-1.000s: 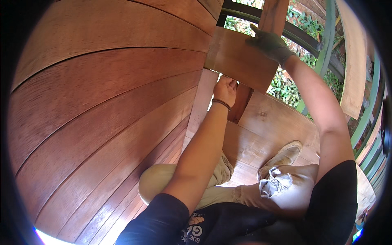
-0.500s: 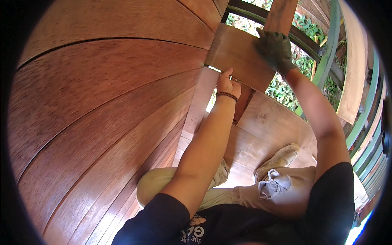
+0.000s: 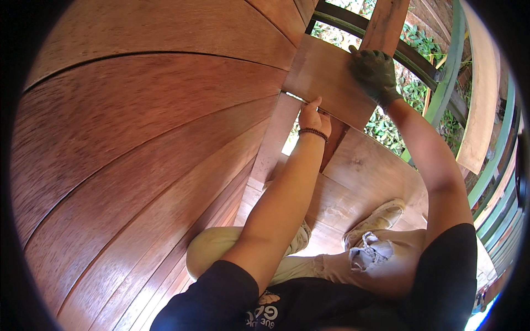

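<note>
A brown wooden board lies beside the plank wall, over gaps where foliage shows. My left hand, bare with a beaded bracelet, is closed at the board's lower edge, thumb on top; some fingers are hidden. My right hand, in a dark glove, grips the board's upper right part with bent fingers. A narrower reddish plank runs up from behind the board, near my right hand.
Wooden flooring is under my feet and a shoe. A dark beam crosses the gap at the top. Green slats and a pale plank run along the right, with plants below.
My right hand has shifted right along the board and its fingers have bent more. My left thumb has come up onto the board's edge. The view has shifted slightly.
</note>
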A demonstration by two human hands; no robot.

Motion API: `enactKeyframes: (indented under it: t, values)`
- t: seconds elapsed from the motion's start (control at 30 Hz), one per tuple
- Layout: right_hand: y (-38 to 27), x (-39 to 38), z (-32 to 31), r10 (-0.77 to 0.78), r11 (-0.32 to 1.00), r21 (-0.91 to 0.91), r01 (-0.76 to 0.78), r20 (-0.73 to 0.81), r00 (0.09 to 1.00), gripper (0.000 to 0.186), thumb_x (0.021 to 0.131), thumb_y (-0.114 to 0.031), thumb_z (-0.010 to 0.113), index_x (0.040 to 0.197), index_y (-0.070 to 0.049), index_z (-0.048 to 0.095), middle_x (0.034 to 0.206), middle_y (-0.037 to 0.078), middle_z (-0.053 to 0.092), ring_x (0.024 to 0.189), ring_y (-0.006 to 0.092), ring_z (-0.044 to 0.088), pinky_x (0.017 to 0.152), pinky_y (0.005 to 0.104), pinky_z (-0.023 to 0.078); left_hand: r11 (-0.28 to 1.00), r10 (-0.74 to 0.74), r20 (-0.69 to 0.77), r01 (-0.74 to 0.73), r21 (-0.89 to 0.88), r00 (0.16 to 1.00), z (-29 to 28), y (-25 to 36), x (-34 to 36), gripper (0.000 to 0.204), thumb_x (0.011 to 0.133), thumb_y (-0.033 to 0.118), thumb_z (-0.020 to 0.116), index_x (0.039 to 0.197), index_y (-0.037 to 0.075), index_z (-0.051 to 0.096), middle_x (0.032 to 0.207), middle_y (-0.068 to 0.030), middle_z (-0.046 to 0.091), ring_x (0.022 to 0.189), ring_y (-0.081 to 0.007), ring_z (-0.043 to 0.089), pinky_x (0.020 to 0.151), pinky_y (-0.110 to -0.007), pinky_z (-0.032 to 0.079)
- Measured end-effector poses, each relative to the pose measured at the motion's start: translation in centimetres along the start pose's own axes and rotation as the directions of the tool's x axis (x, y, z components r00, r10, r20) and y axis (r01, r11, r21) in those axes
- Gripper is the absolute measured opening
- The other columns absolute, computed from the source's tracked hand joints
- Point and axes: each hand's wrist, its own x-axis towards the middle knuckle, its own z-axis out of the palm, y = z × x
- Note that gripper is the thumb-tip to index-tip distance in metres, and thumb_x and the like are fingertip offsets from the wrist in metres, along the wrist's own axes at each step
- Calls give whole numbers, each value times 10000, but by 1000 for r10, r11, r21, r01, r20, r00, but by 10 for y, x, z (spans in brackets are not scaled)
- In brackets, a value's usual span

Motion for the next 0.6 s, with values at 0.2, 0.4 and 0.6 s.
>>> enactKeyframes:
  t: [0.2,0.4,0.6]
  values:
    - [-10,4,-7,79,997,15,-82,145,986,486,1020,-414,504,1433,-160,544,1217,72,671,1177,292,626,1049,497,444,998,21,41,-19,-60,999,2,-6,2,380,954,38,638,1322,69,547,1295,-97,610,1195,-276,594,1037,-450,510]
    - [-5,-20,-11,110,991,-91,-101,95,989,756,961,-594,544,1577,-188,376,1532,88,489,1450,305,409,1230,504,252,1000,-18,-43,17,-25,999,1,-7,10,321,992,74,614,1305,68,546,1294,-99,610,1200,-264,593,1045,-450,497]
    - [-7,-23,10,189,970,116,-215,197,962,753,964,-607,528,1582,-207,371,1577,73,438,1433,333,423,1174,544,309,999,-19,51,21,-33,999,2,-7,8,322,995,89,628,1304,92,537,1307,-76,597,1202,-276,577,1052,-476,477]
